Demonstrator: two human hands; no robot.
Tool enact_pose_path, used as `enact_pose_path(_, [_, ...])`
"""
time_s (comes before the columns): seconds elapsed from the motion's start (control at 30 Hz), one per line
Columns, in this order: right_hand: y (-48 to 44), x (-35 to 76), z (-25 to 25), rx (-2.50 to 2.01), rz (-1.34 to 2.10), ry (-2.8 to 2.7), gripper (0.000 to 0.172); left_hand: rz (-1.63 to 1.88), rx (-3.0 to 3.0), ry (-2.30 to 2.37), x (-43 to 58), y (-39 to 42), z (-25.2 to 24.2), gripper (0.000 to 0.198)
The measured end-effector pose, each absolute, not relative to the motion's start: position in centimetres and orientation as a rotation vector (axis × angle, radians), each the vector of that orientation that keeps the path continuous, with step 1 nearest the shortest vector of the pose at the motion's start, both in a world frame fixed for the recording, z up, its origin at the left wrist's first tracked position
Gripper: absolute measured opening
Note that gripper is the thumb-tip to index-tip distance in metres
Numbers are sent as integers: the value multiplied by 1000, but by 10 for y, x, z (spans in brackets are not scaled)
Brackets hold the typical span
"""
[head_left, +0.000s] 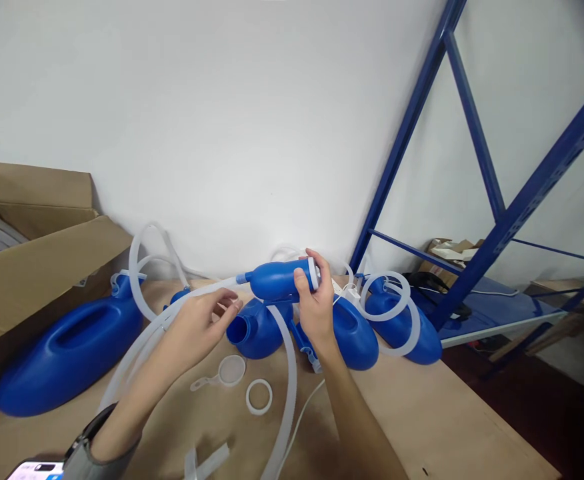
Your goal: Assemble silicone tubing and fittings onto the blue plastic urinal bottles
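- The right hand [318, 300] is closed around the ringed end of a blue cylinder [275, 280], which lies nearly level, its narrow end pointing toward the left hand [205, 323].
- The left hand is loosely curled, thumb apart from the fingers, just below a clear hose [222, 285] that joins that narrow end; whether it touches the hose cannot be told.
- Below the cylinder, between the hands, sits an open-mouthed blue bottle [267, 337].
- Nearer the wearer than the left hand lie a handled disc [232, 371] and a loose white ring [259, 412].
- Left of the left hand, a cardboard box [47, 280] limits sideways room.
- Right of the right forearm, tabletop [422, 420] stretches to a slanting edge.
- Beyond both hands rises the wall [252, 133].
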State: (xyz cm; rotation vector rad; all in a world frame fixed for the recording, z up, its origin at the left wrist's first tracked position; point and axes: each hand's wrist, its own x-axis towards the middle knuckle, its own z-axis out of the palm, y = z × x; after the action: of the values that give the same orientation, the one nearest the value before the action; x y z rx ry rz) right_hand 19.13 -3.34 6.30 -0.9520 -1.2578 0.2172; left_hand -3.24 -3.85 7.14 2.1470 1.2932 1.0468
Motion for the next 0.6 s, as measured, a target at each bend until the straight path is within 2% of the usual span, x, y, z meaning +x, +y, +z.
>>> enact_pose_path(0.1, [-37, 187, 66, -971, 171, -1227, 48, 1007, 1731, 1130, -22, -35, 65, 67])
enact_pose_path(0.17, [-38, 185, 67, -983, 168, -1205, 47, 985, 1471, 974, -16, -31, 60, 73])
enact_pose_path(0.33, [-37, 185, 68, -993, 188, -1155, 45, 1006, 1161, 676, -6, -28, 57, 55])
enact_pose_path(0.43, [-36, 188, 68, -997, 165, -1181, 45, 1074, 1380, 863, -7, -29, 57, 44])
enact_pose_path(0.53, [-38, 189, 68, -994, 131, -1256, 43, 1382, 1835, 1309, -13, -30, 56, 41])
enact_pose_path(0.6, [-41, 189, 67, -969, 110, -1313, 41, 1550, 2088, 1436, -18, -30, 54, 42])
